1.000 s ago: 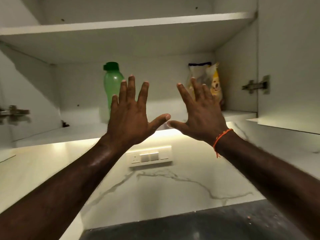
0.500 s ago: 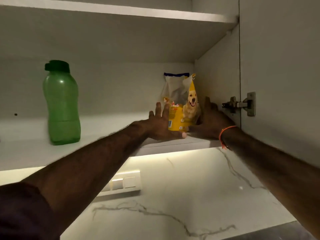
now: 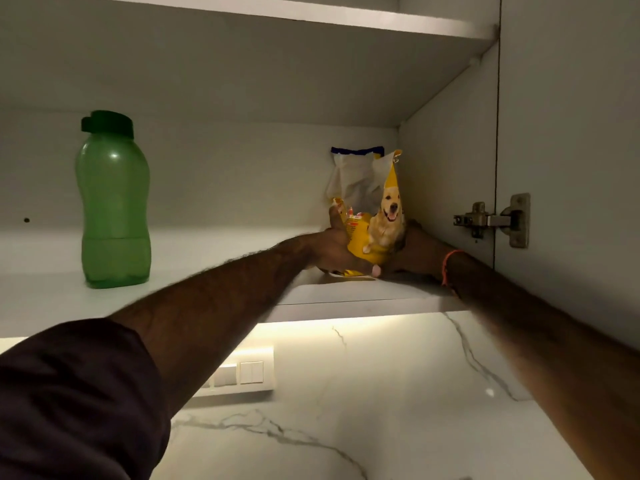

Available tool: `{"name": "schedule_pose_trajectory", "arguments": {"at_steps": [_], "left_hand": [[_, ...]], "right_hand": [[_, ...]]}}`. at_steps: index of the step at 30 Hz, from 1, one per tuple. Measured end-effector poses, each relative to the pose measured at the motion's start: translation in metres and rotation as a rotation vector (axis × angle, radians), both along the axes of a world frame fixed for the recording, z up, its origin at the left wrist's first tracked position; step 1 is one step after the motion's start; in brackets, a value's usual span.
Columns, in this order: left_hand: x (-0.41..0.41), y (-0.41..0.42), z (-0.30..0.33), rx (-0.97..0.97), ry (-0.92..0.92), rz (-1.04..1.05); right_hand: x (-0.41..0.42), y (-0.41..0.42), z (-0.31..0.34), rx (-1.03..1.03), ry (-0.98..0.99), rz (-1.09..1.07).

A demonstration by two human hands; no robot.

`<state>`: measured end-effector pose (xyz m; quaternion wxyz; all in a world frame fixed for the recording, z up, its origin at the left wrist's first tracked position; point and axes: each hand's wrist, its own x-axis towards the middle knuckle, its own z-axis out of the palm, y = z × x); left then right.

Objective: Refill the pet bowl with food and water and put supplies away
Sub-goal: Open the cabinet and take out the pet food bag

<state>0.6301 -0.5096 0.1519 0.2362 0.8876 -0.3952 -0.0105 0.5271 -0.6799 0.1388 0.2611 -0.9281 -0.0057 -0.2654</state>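
Up on the cupboard shelf (image 3: 363,296), far to the right, both hands squeeze the dog food bag (image 3: 374,220): the left hand (image 3: 332,249) on its left side, the right hand (image 3: 414,249) on its right. It looks soft, crinkly and floppy, so holding it low seems best. It is yellow with a happy dog picture and an open top.
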Motion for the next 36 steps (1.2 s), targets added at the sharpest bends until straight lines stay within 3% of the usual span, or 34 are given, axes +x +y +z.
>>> {"name": "schedule_pose_trajectory", "arguments": {"at_steps": [4,9,13,18,20,24,30,36], "left_hand": [[-0.015,0.010,-0.001,-0.129,0.013,0.006],[-0.035,0.026,-0.012,-0.113,-0.122,0.155],[-0.048,0.060,-0.019,-0.267,0.047,0.119],[-0.068,0.104,-0.029,-0.402,0.144,-0.130],[-0.085,0.116,-0.030,-0.442,0.138,-0.218],[-0.117,0.135,-0.040,-0.546,0.137,-0.300],[-0.155,0.148,-0.089,-0.629,0.138,-0.414],[-0.176,0.131,-0.189,-0.585,0.095,-0.426]], "right_hand": [[-0.015,0.012,-0.003,0.045,-0.027,0.013],[-0.050,0.044,-0.008,0.136,-0.109,0.013],[-0.095,0.067,-0.005,0.250,-0.084,-0.017],[-0.133,0.074,-0.006,0.418,0.032,0.069],[-0.140,0.082,-0.009,0.418,0.076,0.106],[-0.160,0.098,-0.021,0.341,-0.015,0.191],[-0.206,0.103,-0.059,0.339,-0.040,0.204],[-0.244,0.100,-0.148,0.413,0.010,0.093]]}}
